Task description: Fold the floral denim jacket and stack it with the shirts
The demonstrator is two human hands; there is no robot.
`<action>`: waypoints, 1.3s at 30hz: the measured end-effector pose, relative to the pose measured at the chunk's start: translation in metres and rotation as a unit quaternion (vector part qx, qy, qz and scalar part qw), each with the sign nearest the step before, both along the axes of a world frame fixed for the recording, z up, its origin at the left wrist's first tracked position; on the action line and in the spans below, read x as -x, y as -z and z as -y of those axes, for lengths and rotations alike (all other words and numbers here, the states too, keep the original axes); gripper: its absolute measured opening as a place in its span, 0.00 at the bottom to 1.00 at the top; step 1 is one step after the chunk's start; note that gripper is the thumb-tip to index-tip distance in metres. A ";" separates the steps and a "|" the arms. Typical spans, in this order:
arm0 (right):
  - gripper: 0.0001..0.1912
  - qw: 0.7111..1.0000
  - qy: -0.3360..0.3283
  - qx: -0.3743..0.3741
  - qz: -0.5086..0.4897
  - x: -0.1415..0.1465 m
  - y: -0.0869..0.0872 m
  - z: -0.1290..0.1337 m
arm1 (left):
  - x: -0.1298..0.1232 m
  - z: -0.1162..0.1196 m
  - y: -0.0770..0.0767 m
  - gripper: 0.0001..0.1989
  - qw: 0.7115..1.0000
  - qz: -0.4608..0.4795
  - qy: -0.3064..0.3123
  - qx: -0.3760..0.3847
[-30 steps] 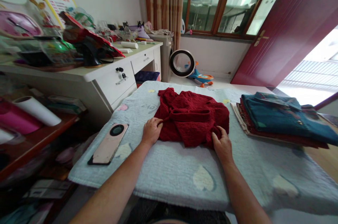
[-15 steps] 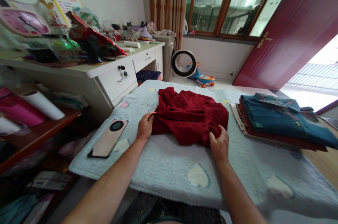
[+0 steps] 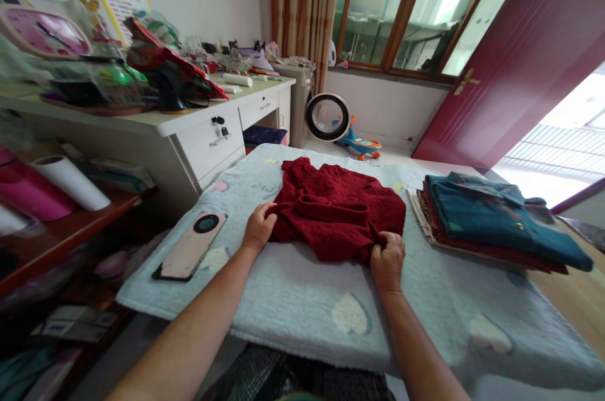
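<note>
Left hand (image 3: 258,228): pinching the red garment's (image 3: 335,199) near-left edge.
Right hand (image 3: 388,262): gripping its near-right corner, probably to keep both sides level.
Red garment: one, on the bench (image 3: 293,300) before me.
Phone (image 3: 191,246): one, left, likely clear of my work.
Folded stack (image 3: 496,218): one, right; I can't count its layers.

Single view: head camera, above and behind the fingers (image 3: 393,239), facing forward and down over the table (image 3: 293,300); near, forearms (image 3: 198,316) filling the foreground; window (image 3: 368,35) included beyond fingers.
</note>
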State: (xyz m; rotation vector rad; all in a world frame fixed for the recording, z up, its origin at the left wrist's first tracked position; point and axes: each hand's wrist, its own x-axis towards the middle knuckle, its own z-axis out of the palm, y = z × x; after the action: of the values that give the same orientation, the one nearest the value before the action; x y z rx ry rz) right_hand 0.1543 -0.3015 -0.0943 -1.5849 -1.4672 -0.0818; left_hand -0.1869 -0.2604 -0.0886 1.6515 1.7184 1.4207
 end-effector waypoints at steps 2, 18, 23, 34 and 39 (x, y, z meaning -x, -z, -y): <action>0.13 1.000 -0.004 0.016 -0.025 0.000 0.000 -0.001 | 0.000 0.000 0.000 0.15 1.000 -0.010 0.005 0.000; 0.18 0.993 0.000 0.102 -0.056 -0.002 0.000 -0.003 | -0.001 -0.001 -0.003 0.09 1.000 0.009 0.008 -0.026; 0.20 0.993 0.009 0.104 -0.047 -0.002 -0.001 -0.003 | -0.003 -0.001 -0.006 0.11 1.000 0.020 0.013 -0.014; 0.18 0.987 0.000 0.133 -0.086 -0.005 -0.003 -0.003 | -0.002 0.001 -0.008 0.12 0.999 0.037 0.014 0.003; 0.15 0.986 -0.006 0.139 -0.093 -0.007 -0.002 -0.002 | -0.003 0.002 -0.007 0.10 1.000 0.022 0.018 0.013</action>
State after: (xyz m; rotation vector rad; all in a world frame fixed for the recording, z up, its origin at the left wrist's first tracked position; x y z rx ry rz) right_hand 0.1617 -0.2990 -0.0919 -1.7532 -1.3844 0.2826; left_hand -0.1843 -0.2621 -0.0811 1.6179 1.6678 1.4006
